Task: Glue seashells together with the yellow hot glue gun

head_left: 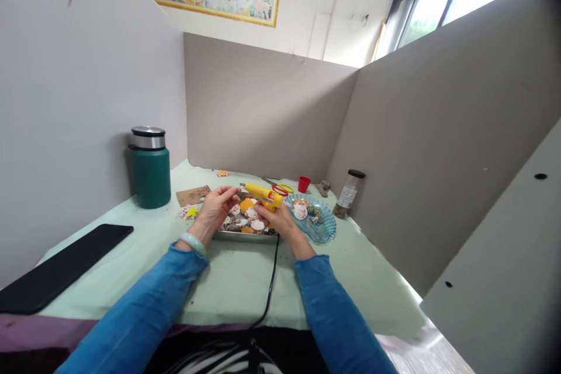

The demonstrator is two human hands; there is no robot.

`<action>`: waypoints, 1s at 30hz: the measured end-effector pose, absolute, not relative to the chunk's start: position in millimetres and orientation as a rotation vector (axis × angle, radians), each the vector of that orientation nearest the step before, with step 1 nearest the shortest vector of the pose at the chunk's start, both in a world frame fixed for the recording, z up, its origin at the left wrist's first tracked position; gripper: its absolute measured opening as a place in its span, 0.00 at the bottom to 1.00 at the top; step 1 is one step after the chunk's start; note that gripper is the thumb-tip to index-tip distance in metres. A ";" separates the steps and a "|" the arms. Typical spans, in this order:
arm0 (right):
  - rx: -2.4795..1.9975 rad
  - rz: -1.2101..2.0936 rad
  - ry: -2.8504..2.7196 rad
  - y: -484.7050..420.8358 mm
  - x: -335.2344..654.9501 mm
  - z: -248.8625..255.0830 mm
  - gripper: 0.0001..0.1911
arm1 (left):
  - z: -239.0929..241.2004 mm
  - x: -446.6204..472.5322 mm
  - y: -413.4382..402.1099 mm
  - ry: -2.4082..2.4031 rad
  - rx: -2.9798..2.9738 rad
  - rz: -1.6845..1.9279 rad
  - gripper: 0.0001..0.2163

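My right hand point(275, 219) is wrapped round the handle of a yellow hot glue gun point(263, 194); its nozzle points left and a black cord runs down toward me. My left hand point(218, 204) is pinched close to the nozzle, and whatever its fingertips hold is too small to make out. Below both hands lies a shallow metal tray point(245, 236) with shells and white, orange and brown pieces in it. Part of the tray is hidden by my hands.
A blue plate point(324, 231) with small pieces lies right of the tray. Behind stand scissors point(283, 189), a red cup point(304, 184) and a jar point(349, 194). At left are a green bottle point(151, 175), a cardboard piece point(193, 194), a yellow flower point(191, 212) and a black mat point(65, 269). Partitions enclose the table.
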State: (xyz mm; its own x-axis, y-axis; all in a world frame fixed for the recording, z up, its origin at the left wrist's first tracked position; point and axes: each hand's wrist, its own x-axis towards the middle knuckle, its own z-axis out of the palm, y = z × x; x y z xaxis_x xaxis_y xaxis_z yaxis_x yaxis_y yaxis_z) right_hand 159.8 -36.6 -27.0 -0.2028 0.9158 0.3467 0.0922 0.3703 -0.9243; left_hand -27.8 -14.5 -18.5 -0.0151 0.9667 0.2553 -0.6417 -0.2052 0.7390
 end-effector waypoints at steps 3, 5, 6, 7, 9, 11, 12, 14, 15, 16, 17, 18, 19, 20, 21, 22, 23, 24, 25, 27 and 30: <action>-0.930 0.998 -1.651 -38.8 158.1 -25.5 0.16 | -18.6 -27.5 -14.2 0.499 0.873 1.576 0.14; -0.937 0.992 -1.642 -38.6 157.5 -25.5 0.16 | -19.0 -27.4 -13.9 0.497 0.871 1.577 0.14; -0.944 0.986 -1.618 -38.0 157.4 -25.8 0.17 | -19.4 -27.5 -13.6 0.496 0.872 1.575 0.14; -0.952 0.979 -1.589 -37.3 157.4 -26.2 0.17 | -19.8 -27.7 -13.4 0.495 0.876 1.573 0.14; -0.959 0.964 -1.550 -36.2 157.6 -27.0 0.17 | -20.5 -28.0 -12.8 0.493 0.887 1.568 0.13; -0.949 0.962 -1.553 -35.9 157.7 -27.4 0.17 | -21.0 -28.4 -12.3 0.493 0.897 1.566 0.13; -0.943 0.966 -1.566 -36.2 157.6 -27.4 0.17 | -21.2 -28.6 -12.1 0.495 0.897 1.567 0.13; -0.933 0.976 -1.604 -36.8 157.3 -27.3 0.16 | -21.3 -28.7 -12.0 0.502 0.893 1.571 0.13; -0.931 0.979 -1.621 -37.0 157.1 -27.2 0.16 | -21.3 -28.8 -12.0 0.505 0.890 1.574 0.13; -0.932 0.977 -1.629 -37.0 157.0 -27.2 0.16 | -21.3 -28.7 -12.0 0.508 0.891 1.576 0.13; -0.934 0.972 -1.628 -36.8 157.0 -27.2 0.16 | -21.3 -28.7 -12.1 0.508 0.895 1.578 0.12; -0.939 0.964 -1.619 -36.4 157.0 -27.3 0.16 | -21.3 -28.6 -12.2 0.508 0.901 1.577 0.12; -0.947 0.958 -1.605 -35.9 157.1 -27.4 0.16 | -21.2 -28.5 -12.4 0.506 0.905 1.575 0.12; -0.955 0.954 -1.589 -35.5 157.2 -27.3 0.16 | -21.2 -28.4 -12.6 0.504 0.908 1.571 0.12; -0.961 0.956 -1.574 -35.3 157.3 -27.2 0.17 | -21.0 -28.3 -12.8 0.502 0.911 1.568 0.12; -0.961 0.962 -1.567 -35.4 157.3 -27.0 0.17 | -20.9 -28.2 -13.1 0.502 0.911 1.567 0.13; -0.957 0.971 -1.569 -35.8 157.4 -26.7 0.17 | -20.6 -28.1 -13.4 0.503 0.911 1.566 0.13; -0.952 0.978 -1.580 -36.4 157.4 -26.3 0.17 | -20.4 -28.0 -13.7 0.506 0.910 1.566 0.13; -0.946 0.985 -1.597 -37.1 157.4 -26.0 0.17 | -20.1 -28.0 -14.0 0.509 0.907 1.568 0.13; -0.939 0.988 -1.630 -38.1 157.5 -25.9 0.16 | -19.8 -27.9 -14.3 0.514 0.897 1.573 0.13; -0.947 0.986 -1.619 -37.3 158.2 -26.9 0.17 | -20.1 -28.3 -13.9 0.512 0.896 1.576 0.13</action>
State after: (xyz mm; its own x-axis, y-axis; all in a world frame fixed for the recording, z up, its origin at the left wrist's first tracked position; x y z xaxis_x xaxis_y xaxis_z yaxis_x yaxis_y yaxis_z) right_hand 158.2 -37.3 -26.9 -0.2172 0.9164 0.3363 0.1221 0.3673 -0.9221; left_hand -28.3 -13.9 -20.1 -0.0119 0.9651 0.2617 -0.6273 -0.2110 0.7496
